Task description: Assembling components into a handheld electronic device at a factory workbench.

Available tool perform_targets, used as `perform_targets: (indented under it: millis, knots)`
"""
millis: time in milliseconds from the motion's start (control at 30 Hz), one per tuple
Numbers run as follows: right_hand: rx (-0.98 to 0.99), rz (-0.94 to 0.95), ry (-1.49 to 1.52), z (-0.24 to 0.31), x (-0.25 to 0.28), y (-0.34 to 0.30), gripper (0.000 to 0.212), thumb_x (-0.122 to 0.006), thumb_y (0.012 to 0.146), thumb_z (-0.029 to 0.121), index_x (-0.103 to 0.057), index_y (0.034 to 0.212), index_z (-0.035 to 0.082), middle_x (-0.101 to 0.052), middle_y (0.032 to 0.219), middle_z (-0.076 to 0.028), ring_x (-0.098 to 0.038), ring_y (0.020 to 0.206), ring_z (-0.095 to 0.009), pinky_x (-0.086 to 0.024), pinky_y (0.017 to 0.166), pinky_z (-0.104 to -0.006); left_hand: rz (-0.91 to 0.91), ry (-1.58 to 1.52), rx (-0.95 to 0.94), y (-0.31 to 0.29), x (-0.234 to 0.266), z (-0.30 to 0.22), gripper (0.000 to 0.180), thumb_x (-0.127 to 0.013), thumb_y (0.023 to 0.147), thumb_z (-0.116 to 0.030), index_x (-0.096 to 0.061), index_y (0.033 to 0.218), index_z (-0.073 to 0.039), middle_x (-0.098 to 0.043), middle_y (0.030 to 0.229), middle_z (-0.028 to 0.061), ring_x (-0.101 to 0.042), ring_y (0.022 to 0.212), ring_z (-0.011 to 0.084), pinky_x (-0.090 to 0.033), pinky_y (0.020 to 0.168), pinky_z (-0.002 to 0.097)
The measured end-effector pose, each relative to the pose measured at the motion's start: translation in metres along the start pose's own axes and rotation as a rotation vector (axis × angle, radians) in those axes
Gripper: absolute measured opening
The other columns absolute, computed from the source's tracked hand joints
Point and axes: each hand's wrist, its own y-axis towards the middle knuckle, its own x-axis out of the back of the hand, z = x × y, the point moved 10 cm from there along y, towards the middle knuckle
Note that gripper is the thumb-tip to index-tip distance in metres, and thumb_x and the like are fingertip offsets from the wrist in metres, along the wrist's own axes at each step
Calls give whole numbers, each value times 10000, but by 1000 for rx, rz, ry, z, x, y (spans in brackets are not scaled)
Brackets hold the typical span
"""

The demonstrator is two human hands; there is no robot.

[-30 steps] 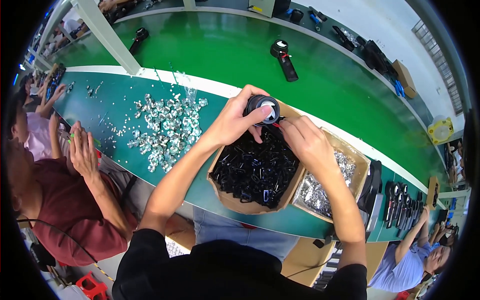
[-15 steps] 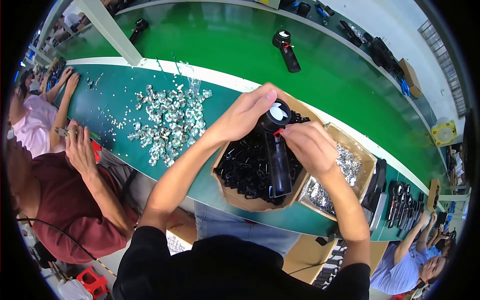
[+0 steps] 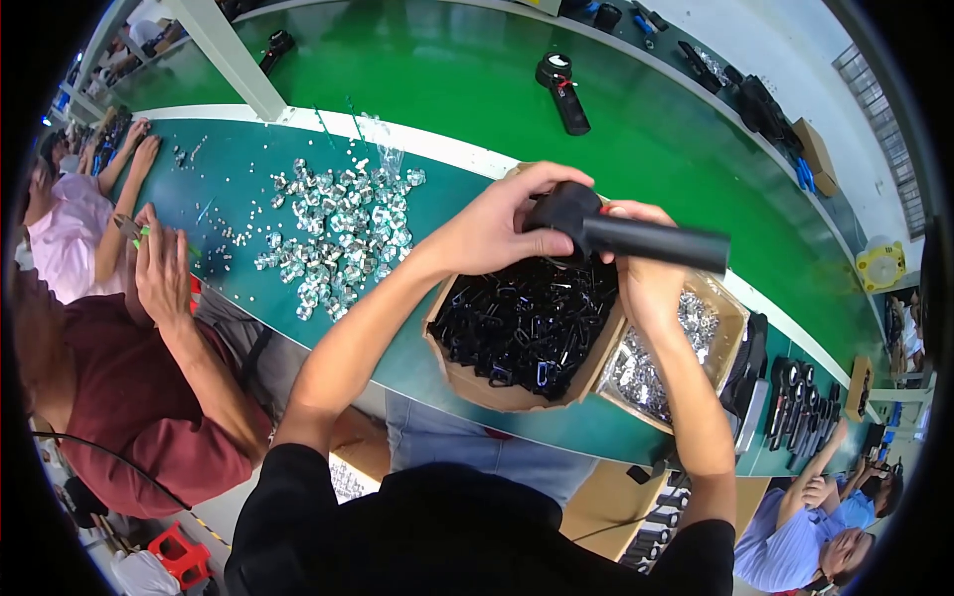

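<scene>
A black handheld device (image 3: 671, 244) with a round head and a long tubular handle is held in the air, its handle lying sideways to the right. My left hand (image 3: 497, 221) wraps round the head, thumb across its near side. At the neck, my right hand (image 3: 651, 290) grips from the right and below; a bit of red shows by its fingers. Beneath is a cardboard box (image 3: 465, 389) filled with small black clip-like parts (image 3: 527, 333). To its right sits a tray (image 3: 737, 333) of small silver metal pieces.
Clear and silver parts (image 3: 338, 233) lie heaped on the green table left of the box. Beyond is a green belt (image 3: 437, 79) carrying a similar device (image 3: 564, 94). More black devices (image 3: 795, 397) stand in rows at right. A co-worker in maroon (image 3: 139, 407) sits close at left.
The device has turned from handle pointing toward me to handle pointing right, and its white-faced front is now hidden. My right hand has shifted from pinching the red piece to gripping the neck.
</scene>
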Motion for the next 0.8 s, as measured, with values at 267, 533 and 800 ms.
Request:
perform_targets:
  millis: [267, 533, 800]
  knots:
    - [283, 605, -947, -1, -59, -16, 232, -757, 843, 49, -756, 1070, 1, -711, 932, -117, -673, 838, -276, -550, 782, -372, -364, -435, 49, -4, 52, 24, 577, -447, 1069, -473, -570, 1278, 50, -692, 955, 168, -698, 704, 232, -575, 598, 329]
    - [288, 807, -1220, -26, -62, -31, 171, -746, 853, 98, -737, 999, 9, -677, 938, -105, -635, 889, -288, -536, 802, -402, -452, -108, 145, -12, 63, 25, 390, -565, 1015, -324, -717, 1051, 34, -686, 752, 69, -648, 596, 129, -486, 492, 227]
    - [184, 535, -807, 10, -61, -19, 172, -827, 756, -25, -739, 903, -3, -735, 880, -97, -647, 699, -177, -525, 648, -290, -573, 35, -19, -16, 69, 11, 246, -720, 912, -170, -764, 974, 64, -716, 759, 42, -581, 687, 57, -425, 605, 224]
